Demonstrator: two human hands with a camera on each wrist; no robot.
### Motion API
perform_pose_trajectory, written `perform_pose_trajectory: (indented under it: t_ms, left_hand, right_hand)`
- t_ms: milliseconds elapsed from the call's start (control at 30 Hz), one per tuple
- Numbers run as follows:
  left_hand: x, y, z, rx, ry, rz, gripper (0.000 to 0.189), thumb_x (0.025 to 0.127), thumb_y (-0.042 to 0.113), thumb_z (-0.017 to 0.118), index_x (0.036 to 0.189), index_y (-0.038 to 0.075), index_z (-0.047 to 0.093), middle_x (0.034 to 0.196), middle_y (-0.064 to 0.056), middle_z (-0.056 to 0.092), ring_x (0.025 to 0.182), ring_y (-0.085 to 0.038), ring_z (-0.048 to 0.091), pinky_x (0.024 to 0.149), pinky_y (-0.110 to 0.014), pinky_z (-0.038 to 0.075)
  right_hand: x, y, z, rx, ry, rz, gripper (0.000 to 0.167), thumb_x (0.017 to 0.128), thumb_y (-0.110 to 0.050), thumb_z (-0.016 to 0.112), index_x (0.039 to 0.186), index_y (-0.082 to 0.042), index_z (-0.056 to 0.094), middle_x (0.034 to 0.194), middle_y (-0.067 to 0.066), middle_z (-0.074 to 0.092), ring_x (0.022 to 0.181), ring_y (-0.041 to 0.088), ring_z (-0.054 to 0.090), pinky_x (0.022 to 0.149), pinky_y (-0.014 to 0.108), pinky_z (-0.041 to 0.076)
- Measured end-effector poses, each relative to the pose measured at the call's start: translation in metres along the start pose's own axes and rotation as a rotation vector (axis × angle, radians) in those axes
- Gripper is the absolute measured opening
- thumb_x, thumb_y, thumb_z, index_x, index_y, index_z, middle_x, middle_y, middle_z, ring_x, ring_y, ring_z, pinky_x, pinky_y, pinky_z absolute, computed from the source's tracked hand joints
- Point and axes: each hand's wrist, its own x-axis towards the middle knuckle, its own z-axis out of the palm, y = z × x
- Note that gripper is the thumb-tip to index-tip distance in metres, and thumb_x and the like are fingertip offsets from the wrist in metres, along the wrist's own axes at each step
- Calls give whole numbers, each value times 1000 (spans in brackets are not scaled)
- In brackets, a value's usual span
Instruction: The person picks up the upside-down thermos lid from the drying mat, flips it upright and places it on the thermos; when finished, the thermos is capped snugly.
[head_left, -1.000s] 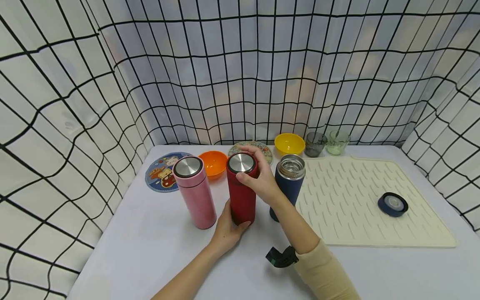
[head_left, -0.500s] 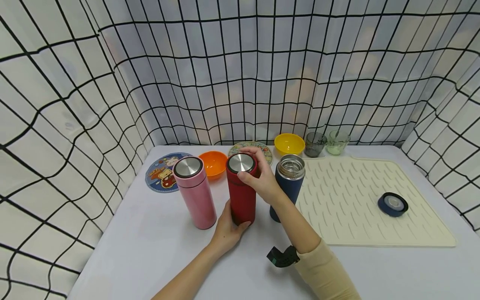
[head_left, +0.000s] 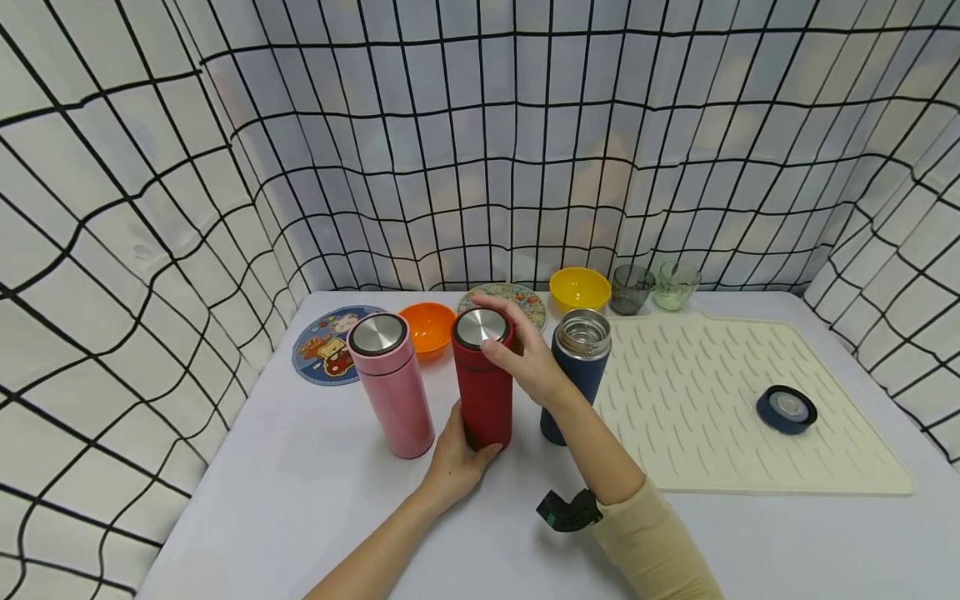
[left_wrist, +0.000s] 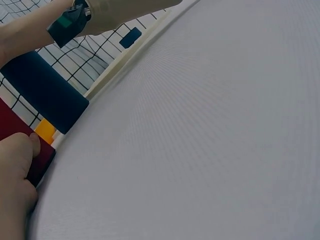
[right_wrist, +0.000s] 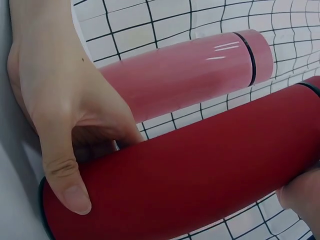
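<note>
A red thermos with a steel-topped lid stands upright on the white table. My left hand grips it near the base, and in the right wrist view that thumb lies across its side. My right hand is curled round the lid, thumb at the near rim and fingers at the far side. To the left stands a pink thermos with its lid on. To the right, partly behind my right forearm, a navy thermos stands without its lid, its steel mouth showing.
The navy lid lies upside down on a cream mat at the right. Behind are an orange bowl, a yellow bowl, two glasses and patterned round mats. Black netting surrounds the table.
My right thumb and fingers have shifted slightly round the red thermos's lid, the thumb nearer its top edge. My left hand and the other things stay in place.
</note>
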Motion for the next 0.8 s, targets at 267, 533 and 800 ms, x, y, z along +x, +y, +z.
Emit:
perform_pose_trajectory:
  t_ms: [267,533,800]
  left_hand:
    - [1,1,0,4,-10,-14,77,78,8,71,138,6,24,127,-9,46,116,-23,45,99,-41,37]
    - [0,3,-1,4,-16,-35,76,79,8,71,138,7,23,127,-9,46,117,-23,45,99,-41,37]
    - [-1,4,0,-14,-17,-35,76,80,7,69,137,2,20,128,-13,44,117,-26,44,99,-44,36]
  right_hand:
    - [1,0,1,23,17,22,80,81,-50,62,135,1,33,129,20,42,107,22,48,87,38,46]
    - [-2,1,-1,2,-23,-6,72,87,-44,55,137,2,32,133,19,41,109,22,48,90,41,44]
    - [-3,6,4,65,54,-13,88,73,-54,68,130,4,34,117,8,52,101,21,52,84,36,48]
